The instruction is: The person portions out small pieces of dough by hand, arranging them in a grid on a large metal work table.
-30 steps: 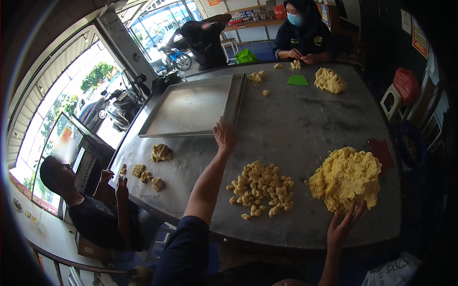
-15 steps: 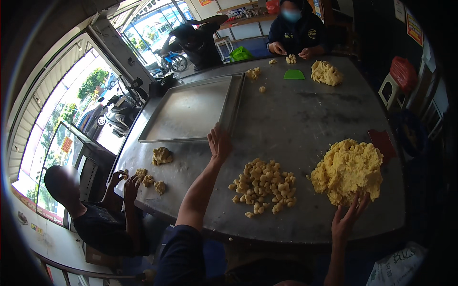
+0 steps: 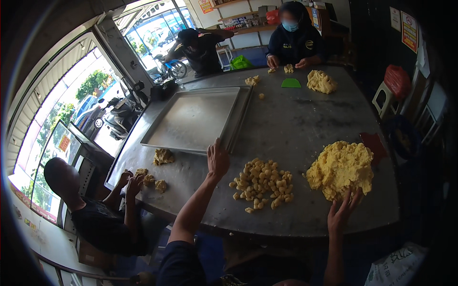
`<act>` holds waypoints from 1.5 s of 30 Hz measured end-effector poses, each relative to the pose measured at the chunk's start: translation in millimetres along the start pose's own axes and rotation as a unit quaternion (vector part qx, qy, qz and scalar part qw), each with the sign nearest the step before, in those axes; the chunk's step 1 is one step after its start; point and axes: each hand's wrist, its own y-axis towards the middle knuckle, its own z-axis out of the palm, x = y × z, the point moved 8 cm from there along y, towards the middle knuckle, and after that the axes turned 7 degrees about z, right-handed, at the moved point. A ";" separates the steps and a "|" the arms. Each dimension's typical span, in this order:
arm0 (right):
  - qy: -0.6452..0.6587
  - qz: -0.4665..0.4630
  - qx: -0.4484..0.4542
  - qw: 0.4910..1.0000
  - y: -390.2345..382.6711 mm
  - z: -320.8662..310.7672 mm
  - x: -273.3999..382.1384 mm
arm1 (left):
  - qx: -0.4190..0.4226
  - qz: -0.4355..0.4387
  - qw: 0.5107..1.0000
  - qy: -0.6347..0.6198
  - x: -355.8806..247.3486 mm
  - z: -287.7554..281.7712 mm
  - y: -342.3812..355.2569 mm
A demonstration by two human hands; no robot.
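My left hand (image 3: 218, 159) grips the near right corner of a shallow metal baking tray (image 3: 191, 117), its fingers hooked over the rim. A second tray's rim (image 3: 242, 114) shows beneath, along the right side. At the right, my right hand (image 3: 344, 209) rests with fingers spread against the near side of a large crumbly yellow dough mound (image 3: 339, 169). Between my hands lies a heap of small pale dough balls (image 3: 262, 183), touched by neither hand.
A red scraper (image 3: 374, 148) lies behind the mound. Across the metal table (image 3: 296, 119) are a green scraper (image 3: 291, 83) and another dough lump (image 3: 321, 81). One co-worker (image 3: 95, 214) handles dough pieces (image 3: 149, 180) at the left; another (image 3: 293, 40) works opposite.
The trays have slid a little nearer to me and to the right along with my left hand. My right hand stays at the dough mound. The view has tilted slightly.
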 end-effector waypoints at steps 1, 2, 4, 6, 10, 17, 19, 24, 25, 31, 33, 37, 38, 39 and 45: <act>0.012 0.000 0.000 1.000 -0.3 0.2 0.8 | -0.035 -0.002 0.999 0.017 -2.6 -11.1 -5.9; 0.008 0.001 0.002 1.000 -0.4 -0.8 -0.4 | -0.070 -0.003 0.997 0.031 -9.3 -22.3 -11.5; -0.002 0.007 0.003 1.000 -0.2 -4.1 -5.8 | -0.046 -0.044 0.988 -0.140 -29.6 -31.3 -28.4; -0.009 0.019 0.007 1.000 -1.6 -1.0 -6.2 | 0.045 -0.092 0.964 -0.246 -50.4 -31.9 -62.1; -0.025 0.013 0.005 1.000 -1.7 -3.9 -4.9 | 0.121 -0.077 0.930 -0.339 -119.0 -55.3 -111.9; 0.056 -0.005 -0.042 0.998 -2.9 -10.2 -0.6 | 0.029 -0.160 0.936 -0.311 -124.9 -79.6 -144.6; 0.024 -0.021 -0.075 0.997 -5.6 -12.9 -7.4 | -0.003 -0.179 0.934 -0.308 -121.8 -86.7 -150.2; 0.012 -0.027 -0.074 0.997 -5.6 -7.7 -9.9 | -0.036 -0.233 0.925 -0.298 -105.8 -72.2 -176.1; 0.006 -0.032 -0.071 0.997 -6.0 -6.5 -11.3 | -0.035 -0.251 0.917 -0.308 -104.1 -72.8 -179.0; -0.005 -0.026 -0.097 0.995 -6.8 -14.6 -13.2 | -0.036 -0.311 0.889 -0.335 -94.8 -72.8 -179.6; -0.025 -0.040 -0.137 0.989 -2.7 -24.9 -15.7 | -0.041 -0.304 0.888 -0.343 -94.2 -73.3 -177.9; -0.036 -0.011 -0.126 0.991 14.0 -30.5 -34.4 | -0.048 -0.319 0.877 -0.357 -89.5 -73.6 -178.6; -0.042 -0.016 -0.114 0.992 16.3 -26.5 -41.7 | -0.045 -0.328 0.872 -0.361 -89.3 -72.5 -179.0; -0.048 -0.022 -0.103 0.993 17.1 -21.9 -51.9 | -0.043 -0.336 0.867 -0.365 -90.7 -71.5 -179.9; -0.025 -0.023 -0.090 0.995 15.2 -14.4 -47.0 | -0.057 -0.329 0.868 -0.368 -88.8 -71.2 -179.6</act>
